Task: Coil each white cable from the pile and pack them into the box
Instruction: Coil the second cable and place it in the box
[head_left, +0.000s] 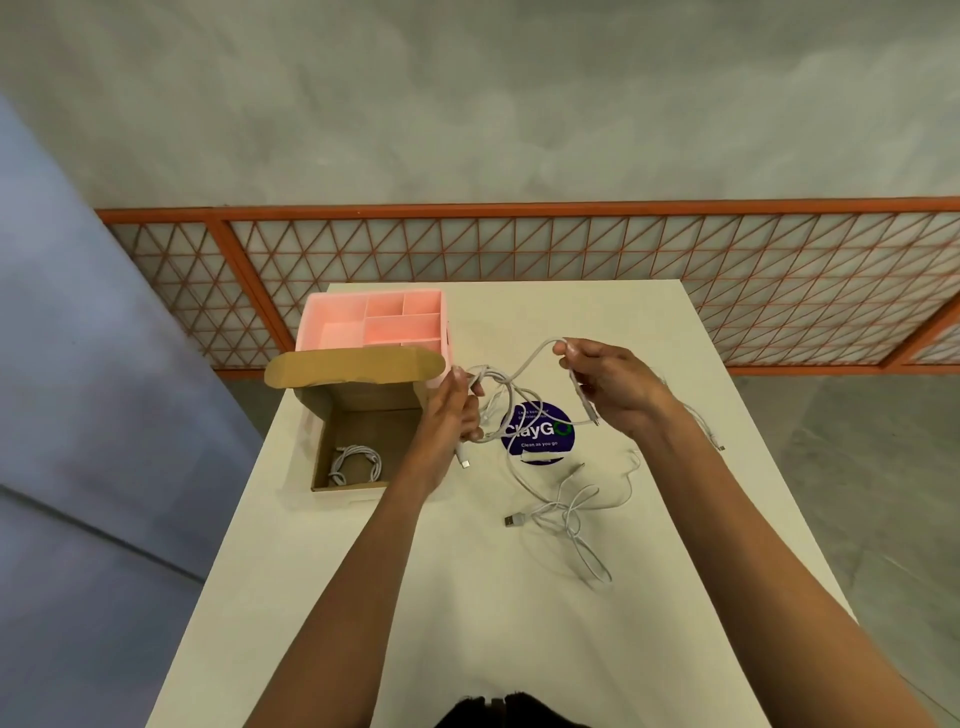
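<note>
- Cable (524, 364), white, thin and smooth, strung between my two hands above the middle of the table (467, 623), with slack loops dangling.
- My left hand (449, 415) curls round a bunch of its loops, just right of the box; one plug end hangs below it.
- My right hand (613, 384) pinches the strand between thumb and fingertips.
- One brown cardboard box (353, 369) stands open at the table's left edge, flap raised. One coiled white cable (356, 462) lies on its floor.
- One pink plastic organiser (374, 322) with square compartments sits directly behind the box.
- A loose white tangle (571, 519) with a flat USB plug lies right of centre, well inside the edge; I cannot count its cables.
- One round blue sticker (537, 431) lies flat under the held cable.
</note>
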